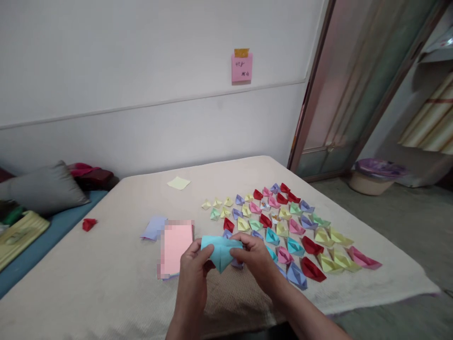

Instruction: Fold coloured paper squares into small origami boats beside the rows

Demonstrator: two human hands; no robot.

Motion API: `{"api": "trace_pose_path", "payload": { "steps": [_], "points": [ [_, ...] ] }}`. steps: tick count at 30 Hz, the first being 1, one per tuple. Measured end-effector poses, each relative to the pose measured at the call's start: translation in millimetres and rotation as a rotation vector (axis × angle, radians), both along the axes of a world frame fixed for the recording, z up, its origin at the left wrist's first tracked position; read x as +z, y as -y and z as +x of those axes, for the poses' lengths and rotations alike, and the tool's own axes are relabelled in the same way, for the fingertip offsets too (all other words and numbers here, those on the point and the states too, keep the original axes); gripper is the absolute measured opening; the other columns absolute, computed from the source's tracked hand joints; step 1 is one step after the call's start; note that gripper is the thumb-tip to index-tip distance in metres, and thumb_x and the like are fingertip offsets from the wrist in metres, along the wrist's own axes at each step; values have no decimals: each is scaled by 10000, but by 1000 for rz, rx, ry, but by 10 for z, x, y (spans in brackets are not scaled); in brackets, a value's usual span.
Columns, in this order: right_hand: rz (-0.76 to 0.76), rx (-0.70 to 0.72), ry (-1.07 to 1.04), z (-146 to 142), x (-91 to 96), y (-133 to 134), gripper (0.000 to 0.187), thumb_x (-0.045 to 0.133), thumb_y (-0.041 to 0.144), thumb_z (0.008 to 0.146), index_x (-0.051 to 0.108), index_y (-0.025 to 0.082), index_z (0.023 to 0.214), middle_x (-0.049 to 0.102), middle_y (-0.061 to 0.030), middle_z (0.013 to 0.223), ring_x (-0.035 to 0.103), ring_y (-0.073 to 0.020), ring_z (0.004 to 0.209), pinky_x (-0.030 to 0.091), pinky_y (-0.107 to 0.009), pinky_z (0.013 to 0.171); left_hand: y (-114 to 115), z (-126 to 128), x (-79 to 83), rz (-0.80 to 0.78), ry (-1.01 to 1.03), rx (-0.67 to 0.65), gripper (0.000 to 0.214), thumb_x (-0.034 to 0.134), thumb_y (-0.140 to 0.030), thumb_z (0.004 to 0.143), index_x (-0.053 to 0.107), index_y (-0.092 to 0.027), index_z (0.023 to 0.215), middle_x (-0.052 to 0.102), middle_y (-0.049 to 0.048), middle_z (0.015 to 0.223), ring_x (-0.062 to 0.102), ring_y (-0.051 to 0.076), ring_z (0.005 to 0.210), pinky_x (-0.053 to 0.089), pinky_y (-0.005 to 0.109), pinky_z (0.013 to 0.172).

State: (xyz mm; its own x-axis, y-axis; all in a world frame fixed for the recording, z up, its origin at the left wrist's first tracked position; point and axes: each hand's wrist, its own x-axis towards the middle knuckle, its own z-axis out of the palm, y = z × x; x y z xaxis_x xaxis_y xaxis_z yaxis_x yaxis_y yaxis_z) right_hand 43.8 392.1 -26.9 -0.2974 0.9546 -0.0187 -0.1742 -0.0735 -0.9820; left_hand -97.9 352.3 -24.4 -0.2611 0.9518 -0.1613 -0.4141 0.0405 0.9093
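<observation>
Between my two hands is a light blue sheet of folded paper point(220, 254), its lower end narrowing to a point. My left hand point(195, 264) pinches its left side, the thumb lying on the front face. At the right edge, my right hand point(253, 257) grips it between thumb and fingers. Just left of my hands lies a stack of pink paper point(179, 245), with a lilac sheet point(155, 227) beside it. To the right, many folded paper boats point(278, 255) in several colours stand in rows; some are partly hidden behind my right hand.
A cream cloth covers the table-like surface point(116, 264). A pale yellow sheet point(179, 183) lies near the back, and a crumpled red piece point(89, 224) at the left. A grey cushion point(46, 189) rests beyond the left edge. A lined bin point(375, 177) stands on the floor at right.
</observation>
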Motion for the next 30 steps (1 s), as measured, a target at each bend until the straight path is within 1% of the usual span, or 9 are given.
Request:
{"api": "trace_pose_path", "payload": {
  "steps": [2,5,10,14,18,21,24,27,30],
  "points": [
    [2,0,6,6,5,-9,70,582,151,605,639,163,645,442,68,461,370,-89,453,286,-208,451,-1,-49,7,-19,-69,-17,142,706,-258,661,655,-147,732,573,-24,591,491,93,511,380,202,492],
    [-7,-19,10,14,3,-23,69,588,151,596,642,165,636,438,69,453,367,-87,447,278,-203,441,-10,-106,-19,-24,-151,-19,154,711,-247,648,678,-146,760,544,-37,532,475,90,479,366,200,478],
    [-20,-42,-32,46,-21,-48,126,587,162,614,686,170,691,485,54,480,386,-89,443,276,-207,440,-17,-146,-86,20,-166,-18,50,654,-193,673,673,-156,701,574,-21,575,520,105,520,401,220,524],
    [75,-7,-27,83,-8,-66,107,588,155,638,691,185,639,540,26,550,457,-118,521,341,-230,503,20,-117,29,70,-81,-43,40,633,-188,691,660,-163,676,592,-9,614,535,121,574,427,235,570],
    [233,-15,37,102,19,-78,113,591,154,652,683,203,609,584,3,635,505,-149,604,396,-254,576,37,-84,140,73,-109,-76,100,655,-251,705,674,-155,727,622,12,659,559,146,625,437,253,611],
    [301,2,57,110,22,-82,130,580,156,670,667,206,587,583,-8,646,518,-161,629,412,-266,611,4,-95,82,50,-215,-6,123,724,-238,633,659,-157,699,601,-15,594,525,125,563,395,224,559],
    [308,38,43,132,34,-82,129,561,126,645,631,198,563,613,-30,769,547,-180,726,419,-269,643,-23,-116,3,47,-360,69,126,729,-203,612,643,-166,696,587,-36,558,487,107,523,339,199,511],
    [242,87,15,156,56,-86,92,594,150,644,651,195,700,629,-47,925,563,-203,832,424,-267,660,-14,-110,3,61,-380,45,182,700,-195,642,620,-185,806,622,-34,612,504,115,542,356,201,521],
    [204,127,69,150,40,-96,151,642,216,685,673,194,831,633,-24,812,551,-174,730,412,-254,628,5,-78,35,89,-408,-42,259,668,-172,661,585,-197,906,635,-31,646,520,129,569,395,216,549]
  ]
}}
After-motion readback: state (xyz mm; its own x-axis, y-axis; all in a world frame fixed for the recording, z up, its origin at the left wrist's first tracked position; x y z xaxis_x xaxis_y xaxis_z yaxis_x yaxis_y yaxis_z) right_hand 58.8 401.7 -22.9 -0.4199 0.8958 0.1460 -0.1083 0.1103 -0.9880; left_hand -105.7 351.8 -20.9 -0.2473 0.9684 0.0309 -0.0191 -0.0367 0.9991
